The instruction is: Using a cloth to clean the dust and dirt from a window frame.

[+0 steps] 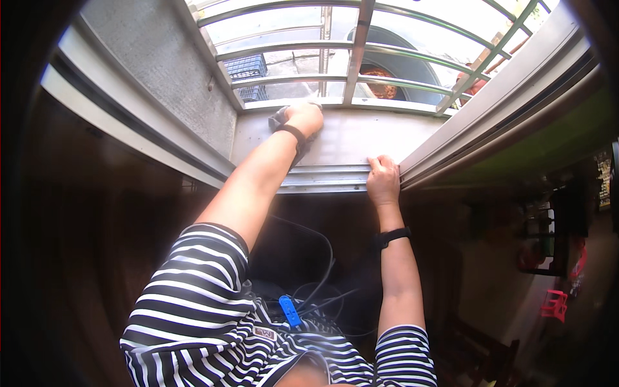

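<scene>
My left hand [305, 119] reaches out through the window to the far edge of the pale windowsill [361, 132], by the foot of the metal bars [350, 71]. It is closed on a crumpled grey cloth [278, 120], which lies against the sill; the fingers are partly hidden and washed out by glare. Nearer to me, my right hand [385, 178] grips the metal window track [329, 175] near its right end, fingers bent over it. Dark bands circle both wrists.
Window frames slant down on the left [138, 135] and right [496, 109]. Outside the bars stand a dark blue crate [247, 68] and a large grey-green tub [412, 61]. A blue clip-like piece [289, 311] with cables hangs at my chest. A red stool-like object [554, 305] is on the right.
</scene>
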